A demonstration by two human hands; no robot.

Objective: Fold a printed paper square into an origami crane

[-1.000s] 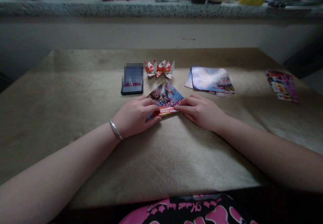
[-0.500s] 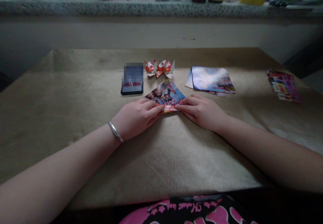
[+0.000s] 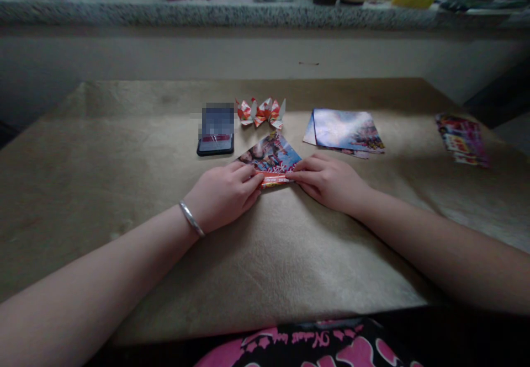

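Note:
A colourful printed paper point(image 3: 271, 157), folded into a triangle, lies on the beige table cover point(image 3: 124, 157) in front of me. My left hand point(image 3: 223, 193), with a silver bangle on its wrist, pinches the paper's near left edge with curled fingers. My right hand point(image 3: 327, 179) presses and pinches the near right edge, its fingertips almost meeting those of the left. Both hands rest on the cover.
A dark phone point(image 3: 216, 129) lies just beyond the paper. Folded paper figures point(image 3: 260, 112) stand next to it. A stack of printed sheets point(image 3: 345, 131) lies to the right, more printed paper point(image 3: 461, 138) at the far right. A stone ledge point(image 3: 248, 12) carries several objects.
The folded paper has shifted slightly and lies flatter under my fingers. My left fingertips have crept a little to the right along the near edge. The right hand has barely moved.

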